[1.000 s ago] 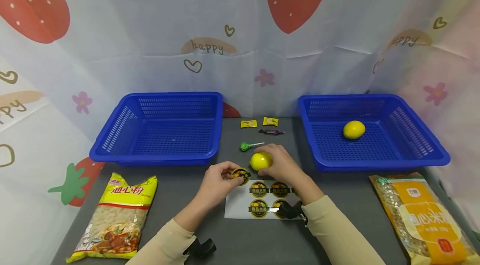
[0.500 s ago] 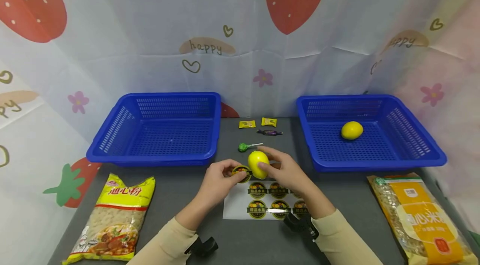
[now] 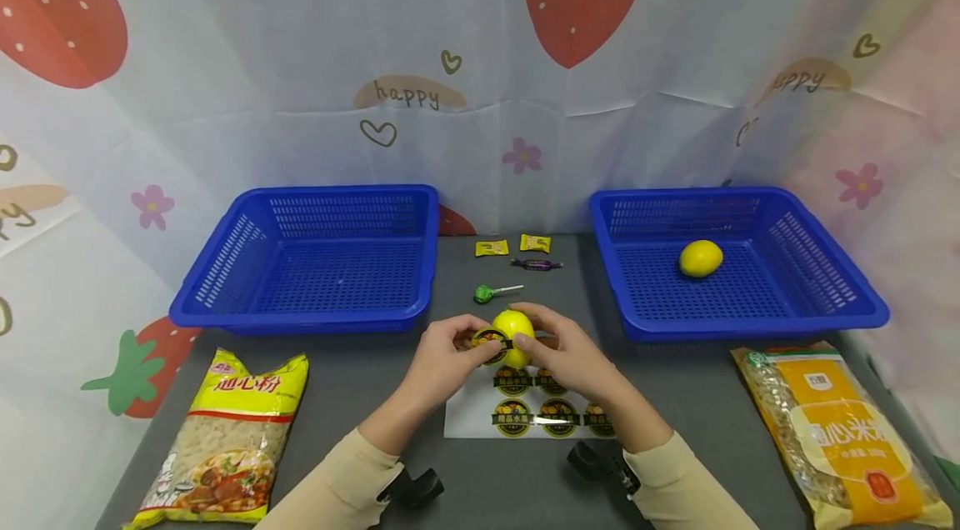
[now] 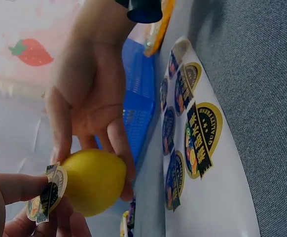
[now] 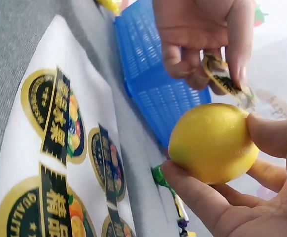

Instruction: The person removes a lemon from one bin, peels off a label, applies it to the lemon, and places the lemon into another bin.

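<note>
My right hand (image 3: 573, 355) grips a yellow lemon (image 3: 513, 323) between thumb and fingers, raised over the far edge of a white sticker sheet (image 3: 468, 413). Pinched by thumb and finger of my left hand (image 3: 442, 359) is a round black-and-gold fruit sticker (image 3: 491, 342), held right beside the lemon. In the right wrist view a narrow gap shows between the sticker (image 5: 222, 79) and the lemon (image 5: 212, 143). From the left wrist view the sticker (image 4: 48, 195) overlaps the lemon's edge (image 4: 96, 180); whether they touch there I cannot tell.
A blue basket (image 3: 303, 318) stands at left; another blue basket (image 3: 757, 322) at right holds a second lemon (image 3: 701, 258). Between them lie a green lollipop (image 3: 484, 293), a purple candy (image 3: 536, 264) and two yellow candies (image 3: 491, 247). Food bags (image 3: 232, 438) flank the table's sides.
My right hand has lifted the lemon off the table, turned it upright and brought it nearer to me, close to the sticker. My left hand, still pinching the sticker, has shifted slightly right.
</note>
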### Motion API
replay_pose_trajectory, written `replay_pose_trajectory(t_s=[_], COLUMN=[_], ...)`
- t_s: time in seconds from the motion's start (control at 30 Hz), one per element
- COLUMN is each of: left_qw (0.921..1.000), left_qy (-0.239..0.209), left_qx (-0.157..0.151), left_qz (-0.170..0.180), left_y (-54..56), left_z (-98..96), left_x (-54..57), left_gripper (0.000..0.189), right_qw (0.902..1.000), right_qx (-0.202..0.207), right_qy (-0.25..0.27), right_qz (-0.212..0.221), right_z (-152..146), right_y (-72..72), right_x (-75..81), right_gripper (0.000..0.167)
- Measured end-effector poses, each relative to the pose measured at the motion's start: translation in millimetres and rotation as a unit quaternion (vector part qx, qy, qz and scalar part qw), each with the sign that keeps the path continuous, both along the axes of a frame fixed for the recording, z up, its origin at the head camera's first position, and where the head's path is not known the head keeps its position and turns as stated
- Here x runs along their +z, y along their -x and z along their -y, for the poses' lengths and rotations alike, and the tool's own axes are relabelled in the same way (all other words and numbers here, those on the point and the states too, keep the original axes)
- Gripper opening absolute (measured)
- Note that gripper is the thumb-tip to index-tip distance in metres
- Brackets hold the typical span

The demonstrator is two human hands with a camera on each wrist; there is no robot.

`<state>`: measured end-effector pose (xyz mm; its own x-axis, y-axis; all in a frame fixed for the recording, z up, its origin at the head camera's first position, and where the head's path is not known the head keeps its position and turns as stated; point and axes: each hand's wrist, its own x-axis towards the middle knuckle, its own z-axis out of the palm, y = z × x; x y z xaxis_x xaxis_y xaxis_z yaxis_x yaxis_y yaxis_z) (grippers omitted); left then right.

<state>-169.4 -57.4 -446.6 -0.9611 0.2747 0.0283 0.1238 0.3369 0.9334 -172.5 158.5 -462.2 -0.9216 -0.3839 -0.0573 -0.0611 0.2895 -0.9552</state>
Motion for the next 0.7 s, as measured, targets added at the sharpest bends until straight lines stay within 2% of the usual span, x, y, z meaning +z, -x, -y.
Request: replay_pose_trajectory(t_s=[0.33,0.53,0.7], left_qw=[0.9999,0.9998,0.9997], left_qy=[0.002,-0.007,-0.015], left_qx=[0.013,0.016,0.021], left_qz=[-0.003,0.000,-0.003], left_y=[-0.9,-1.3,-0.6], left_z=[-0.7,-2.0,-3.5], left_x=[-0.9,-1.2,-1.1], left_gripper=[0.014,0.013,0.013], right_qw=[0.9995,0.9977,0.9997], right_qx=[0.010,0.010,-0.007], right_qy=[0.026,0.055,0.017], right_qz=[0.018,0.039,0.015], right_z=[5.5,6.7,8.3], right_y=[-5.9,-5.6,-5.0], right_x=[7.4,5.4,3.7], right_gripper=[0.050,0.051,0.056])
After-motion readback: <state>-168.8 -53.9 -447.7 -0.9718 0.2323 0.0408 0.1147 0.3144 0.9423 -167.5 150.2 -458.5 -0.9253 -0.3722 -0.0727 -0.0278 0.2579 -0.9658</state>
